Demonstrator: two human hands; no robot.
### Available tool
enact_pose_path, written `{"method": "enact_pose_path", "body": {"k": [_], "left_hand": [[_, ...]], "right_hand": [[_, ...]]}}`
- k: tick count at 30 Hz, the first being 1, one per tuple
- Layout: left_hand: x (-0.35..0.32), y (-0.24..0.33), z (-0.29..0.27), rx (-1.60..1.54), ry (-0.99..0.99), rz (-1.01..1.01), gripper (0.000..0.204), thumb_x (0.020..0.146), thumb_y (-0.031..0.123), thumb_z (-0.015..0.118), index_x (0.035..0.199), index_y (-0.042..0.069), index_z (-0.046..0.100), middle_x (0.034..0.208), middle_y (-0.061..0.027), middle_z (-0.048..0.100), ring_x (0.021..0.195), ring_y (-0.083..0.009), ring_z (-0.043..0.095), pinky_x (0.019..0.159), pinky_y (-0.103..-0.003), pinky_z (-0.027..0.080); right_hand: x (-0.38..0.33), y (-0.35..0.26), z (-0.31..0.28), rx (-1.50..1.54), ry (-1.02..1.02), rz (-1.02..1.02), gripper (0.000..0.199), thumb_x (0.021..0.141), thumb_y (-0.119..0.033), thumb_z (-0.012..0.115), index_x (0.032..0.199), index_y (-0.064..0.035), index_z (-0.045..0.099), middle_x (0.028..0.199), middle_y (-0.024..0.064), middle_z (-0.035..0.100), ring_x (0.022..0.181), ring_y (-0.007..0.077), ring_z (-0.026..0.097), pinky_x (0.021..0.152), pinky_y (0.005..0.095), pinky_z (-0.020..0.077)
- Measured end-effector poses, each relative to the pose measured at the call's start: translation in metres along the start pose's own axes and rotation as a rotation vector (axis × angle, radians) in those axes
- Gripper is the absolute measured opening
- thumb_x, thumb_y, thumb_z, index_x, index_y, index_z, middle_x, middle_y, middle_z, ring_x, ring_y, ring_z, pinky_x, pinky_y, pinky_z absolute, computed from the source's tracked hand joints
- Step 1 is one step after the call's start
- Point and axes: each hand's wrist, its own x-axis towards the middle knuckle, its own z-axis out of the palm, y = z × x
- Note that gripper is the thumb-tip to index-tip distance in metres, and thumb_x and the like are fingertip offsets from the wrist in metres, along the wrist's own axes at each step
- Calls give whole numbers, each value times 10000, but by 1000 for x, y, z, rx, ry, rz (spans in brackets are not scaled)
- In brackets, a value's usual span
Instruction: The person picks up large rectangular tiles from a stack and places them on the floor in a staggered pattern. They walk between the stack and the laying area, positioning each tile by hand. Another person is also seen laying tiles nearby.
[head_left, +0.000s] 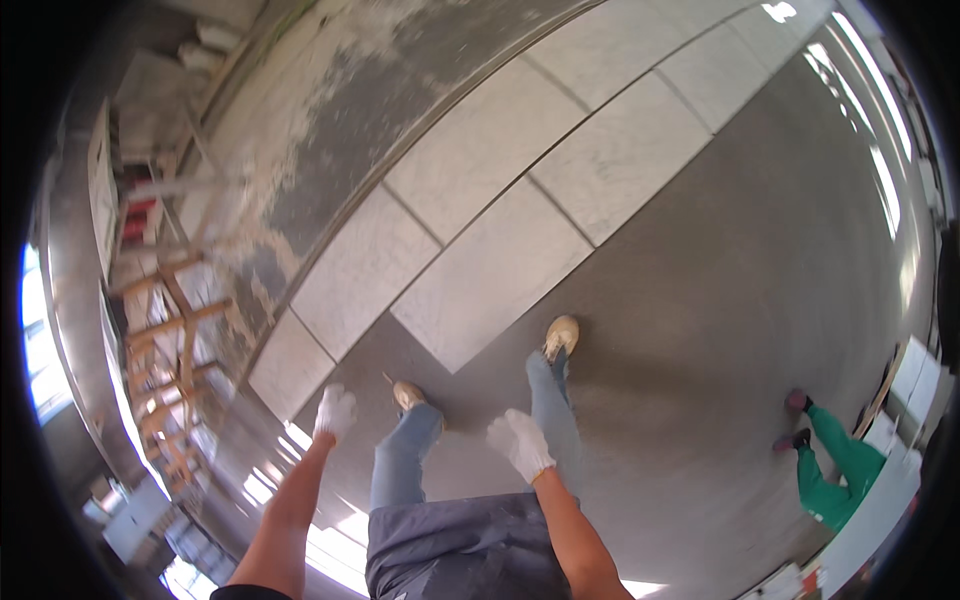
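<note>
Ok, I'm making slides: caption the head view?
Left hand and right hand, gloved, over a grey floor with pale tiles.

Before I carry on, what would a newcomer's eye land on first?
Two rows of large pale tiles draw the eye first, sweeping diagonally toward the upper right. A co-worker's green trousers stand out at lower right. Low in view are the white-gloved left hand, left of centre, and right hand, near the middle.

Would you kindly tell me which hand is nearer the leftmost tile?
Left: the left hand appears just right of the leftmost tile; the right hand is farther right.
</note>
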Motion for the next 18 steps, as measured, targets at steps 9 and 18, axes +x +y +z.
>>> {"method": "enact_pose_path", "body": {"k": [9,18], "left_hand": [[-199,181,23,236,-245,-13,564,903,220,635,1394,-12,484,1072,-162,681,858,-208,696,707,-345,574],[-287,440,135,68,-645,352,603,934,182,617,1422,-87,388,1024,-160,656,815,-206,699,676,-331,581]], "right_hand": [[-229,-159,-47,93,-97,-335,327,1007,-252,595,1238,-32,519,1167,192,593,1054,348,645,879,491,581],[-444,-308,-69,591,284,-943,100,1000,-203,575,928,-158,522,790,-23,505,771,161,539,609,327,469]]}}
